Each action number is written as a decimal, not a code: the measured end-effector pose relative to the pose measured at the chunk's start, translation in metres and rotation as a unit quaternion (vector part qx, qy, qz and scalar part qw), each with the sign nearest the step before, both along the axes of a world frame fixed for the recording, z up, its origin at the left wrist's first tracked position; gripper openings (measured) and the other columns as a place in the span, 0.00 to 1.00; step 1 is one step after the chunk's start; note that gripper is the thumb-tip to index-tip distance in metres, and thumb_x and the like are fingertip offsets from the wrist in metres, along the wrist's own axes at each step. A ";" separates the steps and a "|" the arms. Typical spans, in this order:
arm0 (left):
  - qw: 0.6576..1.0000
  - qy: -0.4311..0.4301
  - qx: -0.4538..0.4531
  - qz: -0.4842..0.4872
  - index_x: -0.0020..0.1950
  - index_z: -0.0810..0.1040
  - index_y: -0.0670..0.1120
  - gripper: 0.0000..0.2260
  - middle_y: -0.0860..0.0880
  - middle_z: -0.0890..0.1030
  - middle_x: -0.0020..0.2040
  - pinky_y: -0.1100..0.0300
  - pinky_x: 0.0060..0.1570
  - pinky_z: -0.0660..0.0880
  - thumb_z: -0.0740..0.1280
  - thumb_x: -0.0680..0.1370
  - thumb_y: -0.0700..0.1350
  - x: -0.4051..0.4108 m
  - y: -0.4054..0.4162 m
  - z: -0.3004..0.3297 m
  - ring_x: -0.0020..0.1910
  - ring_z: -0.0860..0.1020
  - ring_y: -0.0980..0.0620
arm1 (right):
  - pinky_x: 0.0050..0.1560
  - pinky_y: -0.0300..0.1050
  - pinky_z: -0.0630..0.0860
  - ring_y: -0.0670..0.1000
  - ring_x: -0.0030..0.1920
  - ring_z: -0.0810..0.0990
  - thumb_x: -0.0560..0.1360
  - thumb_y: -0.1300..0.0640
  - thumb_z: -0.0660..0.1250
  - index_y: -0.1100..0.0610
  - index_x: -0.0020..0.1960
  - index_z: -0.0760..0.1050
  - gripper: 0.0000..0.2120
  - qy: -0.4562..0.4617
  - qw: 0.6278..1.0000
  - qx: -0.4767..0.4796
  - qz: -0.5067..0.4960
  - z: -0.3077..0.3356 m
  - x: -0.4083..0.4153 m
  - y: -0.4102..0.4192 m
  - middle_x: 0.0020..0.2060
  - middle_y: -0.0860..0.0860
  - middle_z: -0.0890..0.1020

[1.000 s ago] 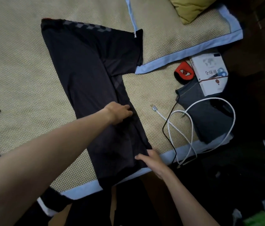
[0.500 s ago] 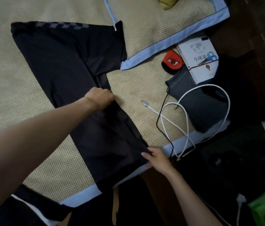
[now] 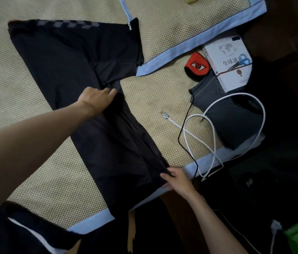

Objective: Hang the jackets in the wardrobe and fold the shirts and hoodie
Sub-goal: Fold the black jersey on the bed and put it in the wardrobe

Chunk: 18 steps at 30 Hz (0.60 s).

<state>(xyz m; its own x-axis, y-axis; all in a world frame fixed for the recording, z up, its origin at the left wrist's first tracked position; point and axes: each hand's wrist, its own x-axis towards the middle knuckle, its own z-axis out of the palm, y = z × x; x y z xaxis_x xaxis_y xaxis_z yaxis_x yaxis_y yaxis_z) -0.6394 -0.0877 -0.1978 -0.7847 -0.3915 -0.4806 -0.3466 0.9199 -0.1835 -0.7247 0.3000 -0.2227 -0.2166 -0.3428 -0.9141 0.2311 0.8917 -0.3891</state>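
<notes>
Since earlier, left hand point(image 3: 97, 97) has slid up the black shirt point(image 3: 82, 74) on the mat point(image 3: 25, 162), gripping its side fold; right hand point(image 3: 176, 180) pinches the hem. Uneven tension risks skewing the fold between grips.

Your count: 1 black shirt point(image 3: 82, 74) under your fingers, 2 hands on it, left hand point(image 3: 97, 98) and right hand point(image 3: 177, 180). Past the right fingers: 2 cables, 1 white cable point(image 3: 212, 123) and 1 black cable point(image 3: 184, 129). Beyond those: 1 grey folded cloth point(image 3: 232, 118), 1 white book point(image 3: 227, 57), 1 red-and-black pouch point(image 3: 197, 66), 1 pair of blue scissors point(image 3: 243, 60) on the book. 2 woven mats point(image 3: 16, 99) with blue trim.
</notes>
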 end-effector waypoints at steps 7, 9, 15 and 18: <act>0.968 0.084 0.199 0.128 0.58 0.77 0.51 0.06 0.49 0.76 0.58 0.50 0.47 0.72 0.65 0.81 0.47 0.000 -0.030 -0.003 0.56 0.78 0.43 | 0.43 0.58 0.80 0.57 0.40 0.84 0.72 0.27 0.64 0.49 0.38 0.78 0.25 0.093 0.992 -0.007 0.082 0.005 -0.007 0.002 0.30 0.46 0.79; 0.946 0.138 0.251 0.151 0.55 0.77 0.51 0.05 0.49 0.78 0.55 0.47 0.52 0.75 0.67 0.80 0.45 -0.003 -0.033 -0.001 0.54 0.78 0.45 | 0.47 0.60 0.81 0.58 0.42 0.85 0.70 0.24 0.63 0.55 0.44 0.79 0.33 0.083 0.994 -0.010 0.071 0.010 -0.008 0.000 0.35 0.52 0.83; 0.939 0.092 0.291 0.158 0.56 0.70 0.48 0.07 0.50 0.80 0.44 0.48 0.48 0.77 0.64 0.79 0.41 -0.014 -0.023 -0.003 0.43 0.79 0.48 | 0.48 0.52 0.81 0.44 0.37 0.85 0.82 0.49 0.64 0.53 0.42 0.81 0.14 0.102 0.991 0.024 0.077 0.010 -0.010 0.001 0.36 0.48 0.85; 0.943 0.099 0.285 0.144 0.60 0.71 0.48 0.13 0.49 0.76 0.55 0.47 0.54 0.75 0.66 0.77 0.42 -0.012 -0.020 -0.009 0.52 0.76 0.46 | 0.47 0.50 0.81 0.45 0.38 0.85 0.82 0.49 0.64 0.53 0.43 0.81 0.13 0.114 0.987 0.046 0.099 0.011 -0.011 -0.001 0.37 0.48 0.85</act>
<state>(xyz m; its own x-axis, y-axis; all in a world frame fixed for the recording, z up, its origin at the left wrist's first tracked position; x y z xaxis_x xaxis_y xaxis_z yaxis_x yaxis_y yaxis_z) -0.6519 -0.1076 -0.2063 -0.7821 -0.3247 -0.5319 -0.5722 0.7122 0.4066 -0.7360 0.2994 -0.2119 -0.3577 -0.3170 -0.8784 -0.0354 0.9446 -0.3264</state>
